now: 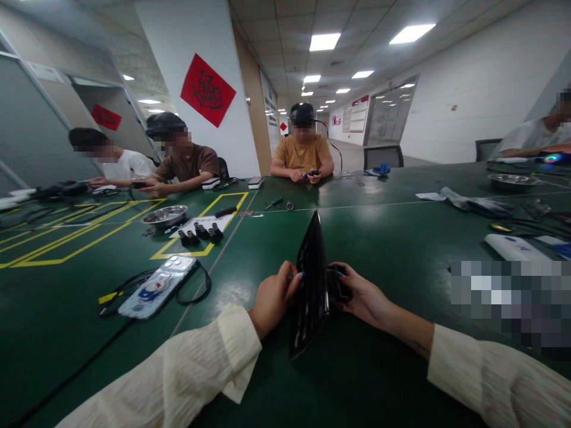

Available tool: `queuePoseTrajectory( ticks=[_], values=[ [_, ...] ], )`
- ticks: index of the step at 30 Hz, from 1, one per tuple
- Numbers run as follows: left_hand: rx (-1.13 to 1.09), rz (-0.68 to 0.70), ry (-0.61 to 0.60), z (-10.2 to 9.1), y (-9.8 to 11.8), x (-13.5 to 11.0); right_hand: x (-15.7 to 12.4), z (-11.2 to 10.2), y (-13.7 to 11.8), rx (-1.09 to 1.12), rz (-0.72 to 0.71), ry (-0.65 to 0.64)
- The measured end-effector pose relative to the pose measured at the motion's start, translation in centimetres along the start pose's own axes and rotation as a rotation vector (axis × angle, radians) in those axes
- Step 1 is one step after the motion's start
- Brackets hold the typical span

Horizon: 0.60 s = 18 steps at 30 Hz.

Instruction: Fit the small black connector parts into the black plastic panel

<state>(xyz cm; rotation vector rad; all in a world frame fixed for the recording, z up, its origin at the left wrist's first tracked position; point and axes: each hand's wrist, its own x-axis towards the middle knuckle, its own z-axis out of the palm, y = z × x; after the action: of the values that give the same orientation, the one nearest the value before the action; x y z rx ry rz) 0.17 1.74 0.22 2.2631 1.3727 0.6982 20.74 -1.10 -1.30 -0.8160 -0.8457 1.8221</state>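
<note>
A thin black panel with a glossy edge stands nearly on edge above the green table, seen almost side-on. My left hand is at its left face, with thumb and fingers closed in a pinch against the recessed surface. Whatever lies between those fingertips is too small or hidden to name. On the other side, my right hand grips a dark block-shaped part that sits against the panel's right face. Whether this part is fixed to the panel cannot be seen.
A phone in a patterned case lies at left beside a black cable. Beyond are black cylindrical parts on white paper, a metal bowl and a green-handled screwdriver. Several people sit around the green table.
</note>
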Motion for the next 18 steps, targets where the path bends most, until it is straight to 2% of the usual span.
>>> queuePoseTrajectory(
  ticks=[10,18],
  values=[
    [0.237,0.118,-0.031,0.10,0.07,-0.34,-0.09,-0.18,0.16,-0.038,-0.013,-0.028],
    [0.103,0.103,-0.070,-0.40,0.02,0.08,-0.05,-0.12,0.29,-0.101,-0.003,-0.025]
  ],
)
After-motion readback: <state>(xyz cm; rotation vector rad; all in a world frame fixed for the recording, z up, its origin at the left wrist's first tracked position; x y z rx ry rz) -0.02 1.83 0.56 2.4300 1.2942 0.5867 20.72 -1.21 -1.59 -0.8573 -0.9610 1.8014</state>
